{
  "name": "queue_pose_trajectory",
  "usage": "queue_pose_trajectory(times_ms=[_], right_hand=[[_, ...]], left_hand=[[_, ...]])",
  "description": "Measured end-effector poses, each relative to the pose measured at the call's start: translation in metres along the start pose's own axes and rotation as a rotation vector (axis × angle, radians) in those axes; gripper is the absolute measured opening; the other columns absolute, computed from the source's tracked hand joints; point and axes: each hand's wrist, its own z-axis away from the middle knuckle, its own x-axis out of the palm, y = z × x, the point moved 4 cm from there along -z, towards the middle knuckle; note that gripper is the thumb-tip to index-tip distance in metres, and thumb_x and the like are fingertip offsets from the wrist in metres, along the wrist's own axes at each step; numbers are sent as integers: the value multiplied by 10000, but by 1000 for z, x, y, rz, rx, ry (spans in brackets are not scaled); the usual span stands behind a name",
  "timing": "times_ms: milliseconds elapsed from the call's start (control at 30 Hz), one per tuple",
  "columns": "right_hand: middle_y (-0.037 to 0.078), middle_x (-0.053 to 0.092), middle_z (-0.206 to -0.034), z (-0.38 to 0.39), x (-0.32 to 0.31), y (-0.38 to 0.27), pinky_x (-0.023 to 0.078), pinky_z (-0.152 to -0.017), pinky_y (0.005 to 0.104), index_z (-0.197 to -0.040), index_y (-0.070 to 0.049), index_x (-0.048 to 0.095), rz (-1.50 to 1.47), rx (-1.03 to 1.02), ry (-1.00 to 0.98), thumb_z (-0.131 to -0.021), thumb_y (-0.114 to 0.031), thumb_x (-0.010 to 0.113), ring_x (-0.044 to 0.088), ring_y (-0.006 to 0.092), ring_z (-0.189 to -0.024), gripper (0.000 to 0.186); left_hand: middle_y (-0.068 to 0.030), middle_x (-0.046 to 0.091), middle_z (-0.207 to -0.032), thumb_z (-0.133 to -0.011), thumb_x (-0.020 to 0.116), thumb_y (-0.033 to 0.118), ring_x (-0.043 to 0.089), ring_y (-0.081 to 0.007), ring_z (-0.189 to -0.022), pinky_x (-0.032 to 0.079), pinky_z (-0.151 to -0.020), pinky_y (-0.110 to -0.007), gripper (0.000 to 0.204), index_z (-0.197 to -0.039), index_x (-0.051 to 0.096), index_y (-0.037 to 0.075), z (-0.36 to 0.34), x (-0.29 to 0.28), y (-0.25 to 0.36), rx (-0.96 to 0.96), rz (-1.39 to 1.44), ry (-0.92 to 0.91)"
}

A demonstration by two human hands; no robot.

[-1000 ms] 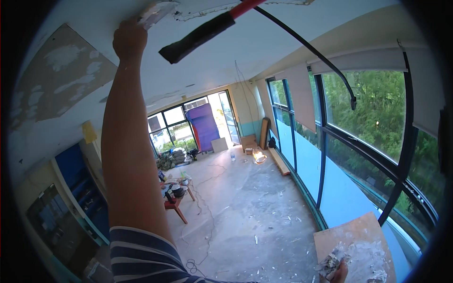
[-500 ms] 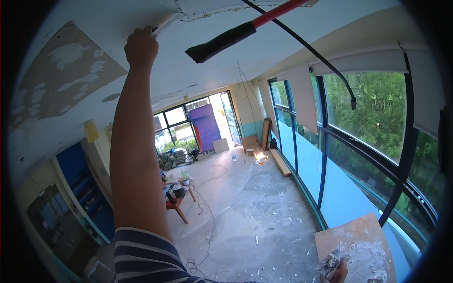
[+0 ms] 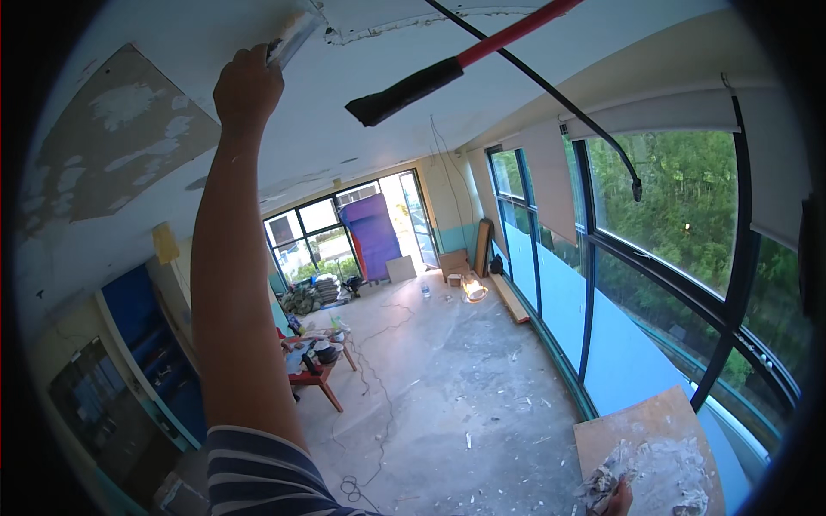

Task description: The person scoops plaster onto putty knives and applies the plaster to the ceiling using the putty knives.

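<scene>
My left arm, in a striped sleeve, reaches up to the ceiling. My left hand [image 3: 248, 93] is closed around the handle of a putty knife [image 3: 295, 40], whose broad pale blade lies close to the ceiling beside a rough seam. At the lower right, my right hand [image 3: 619, 499] is partly cut off by the picture's edge. Its fingers look curled at a grey, plaster-caked lump [image 3: 601, 484] on a wooden board [image 3: 607, 423]. White wet-looking plaster [image 3: 667, 469] is spread over that board. Exactly what the right hand grips is hidden.
A red pole with a black end [image 3: 409, 89] and a black cable [image 3: 568, 99] cross the upper view. Tall windows [image 3: 662, 206] line the right. A cluttered red chair [image 3: 320, 383] stands left of centre. Cords [image 3: 383, 413] and white debris lie on the concrete floor [image 3: 447, 413].
My left hand has shifted slightly left and down, and the knife's blade has turned so more of its face shows. The right hand and the board stay nearly still.
</scene>
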Motion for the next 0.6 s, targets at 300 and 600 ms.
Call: queue_pose_trajectory(times_ms=[300, 600], right_hand=[[46, 623, -897, -10, -14, 11, 498, -557, 272, -1037, -51, 618, 133, -18, 45, -980, -377, 509, 609, 150, -721, 348], [43, 620, -945, -3, -5, 9, 502, -573, 269, -1096, -50, 611, 55, -51, 46, -984, -351, 502, 606, 149, -749, 339]], left_hand=[[-140, 640, -871, -837, 643, 233, 655, -323, -795, 542, -704, -432, 241, -1050, 655, 122, 20, -20, -4, 22, 65, 80], [-109, 640, -897, -840, 592, 209, 645, -314, -785, 538, -682, -429, 249, -1065, 667, 134, -15, -10, -8, 123, -97, 114]])
